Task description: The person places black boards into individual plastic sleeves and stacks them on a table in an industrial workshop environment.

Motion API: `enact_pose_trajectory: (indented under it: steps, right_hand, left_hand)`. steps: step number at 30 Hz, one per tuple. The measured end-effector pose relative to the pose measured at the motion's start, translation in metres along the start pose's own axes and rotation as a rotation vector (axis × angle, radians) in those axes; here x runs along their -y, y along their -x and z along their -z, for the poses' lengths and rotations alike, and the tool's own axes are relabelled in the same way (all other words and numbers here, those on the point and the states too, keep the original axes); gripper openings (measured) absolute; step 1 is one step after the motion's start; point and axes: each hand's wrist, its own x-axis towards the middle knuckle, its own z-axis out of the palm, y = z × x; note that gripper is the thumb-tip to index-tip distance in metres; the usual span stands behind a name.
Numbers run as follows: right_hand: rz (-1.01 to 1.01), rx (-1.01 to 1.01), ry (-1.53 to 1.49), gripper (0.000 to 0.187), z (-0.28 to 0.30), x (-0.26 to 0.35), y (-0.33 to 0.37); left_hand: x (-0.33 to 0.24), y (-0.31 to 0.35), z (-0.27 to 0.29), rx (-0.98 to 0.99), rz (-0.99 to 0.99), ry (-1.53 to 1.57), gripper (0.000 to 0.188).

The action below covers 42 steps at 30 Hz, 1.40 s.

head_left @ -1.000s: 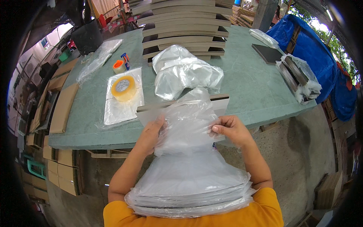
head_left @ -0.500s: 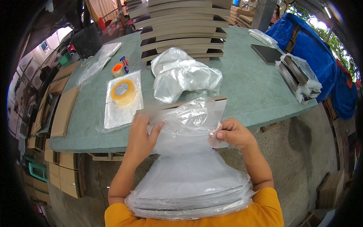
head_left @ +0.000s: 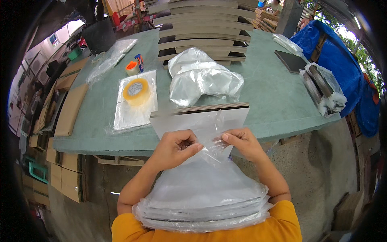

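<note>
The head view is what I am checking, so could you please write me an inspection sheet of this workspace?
Surface: green table, its front edge facing the person.
Job's things: pale-faced panels at the table's front edge; clear film in front of them; layered translucent plastic against the person's body.
Clutter: yellowish tape roll on a flat plastic pack; crumpled clear plastic; tall board stack behind it.
Hands: right hand pinches the film; left hand has curled fingers, grip unclear.
Cables: nothing seen.
Surroundings: blue tarp right; cardboard left; concrete floor.
</note>
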Motion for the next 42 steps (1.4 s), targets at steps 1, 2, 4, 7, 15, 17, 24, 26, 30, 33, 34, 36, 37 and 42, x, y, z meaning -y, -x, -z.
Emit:
enact_pose_trajectory:
  steps: [1, 2, 4, 7, 15, 17, 24, 26, 30, 33, 34, 36, 37, 42]
  right_hand:
    - [0.006, 0.011, -0.154, 0.019, 0.003, -0.006, 0.0]
    - [0.025, 0.02, -0.299, 0.021, 0.008, -0.007, 0.001]
    - [0.145, 0.089, -0.502, 0.021, 0.027, -0.001, 0.012]
    - [0.084, 0.076, -0.329, 0.019, 0.006, 0.006, 0.017]
    - [0.723, -0.064, 0.191, 0.063, -0.029, 0.059, 0.024]
    - [0.547, 0.046, 0.323, 0.073, -0.032, 0.045, 0.005]
    - [0.559, 0.093, 0.32, 0.057, -0.026, 0.033, -0.007]
    - [0.463, 0.12, 0.093, 0.043, -0.025, 0.031, -0.004]
    - [0.18, 0.1, -0.548, 0.026, -0.009, 0.026, 0.005]
    - [0.143, 0.357, 0.087, 0.02, -0.022, 0.014, 0.01]
    - [0.159, 0.454, 0.417, 0.019, -0.029, 0.015, 0.012]
    - [0.289, 0.596, 0.333, 0.02, -0.021, 0.031, 0.016]
    - [0.353, 0.656, 0.295, 0.022, -0.018, 0.042, 0.017]
    - [0.072, 0.648, -0.582, 0.025, 0.004, 0.044, 0.003]
  left_hand:
    - [-0.001, 0.0, -0.001, -0.016, -0.029, -0.002, 0.014]
    - [0.004, -0.001, 0.007, -0.092, 0.003, -0.101, 0.014]
    - [0.022, 0.006, 0.056, -0.285, 0.136, -0.285, 0.012]
    - [0.009, 0.0, 0.08, -0.836, -0.129, -0.475, 0.009]
    - [-0.03, 0.011, -0.019, 0.172, -0.036, -0.171, 0.034]
    - [-0.037, 0.007, -0.016, -0.038, -0.272, -0.346, 0.044]
    - [-0.037, -0.006, -0.022, -0.234, -0.558, -0.497, 0.057]
    - [-0.032, -0.009, -0.019, -0.207, -0.572, -0.531, 0.052]
    - [-0.013, -0.011, -0.011, -0.117, -0.197, -0.157, 0.042]
    - [-0.029, -0.01, 0.001, -0.043, -0.05, 0.679, 0.032]
    - [-0.033, -0.01, 0.004, -0.012, -0.06, 1.009, 0.029]
    - [-0.027, 0.001, 0.01, 0.1, -0.127, 0.616, 0.023]
    - [-0.025, 0.003, 0.012, 0.164, -0.16, 0.421, 0.02]
    - [-0.017, -0.015, 0.023, 0.472, -0.137, 0.651, 0.02]
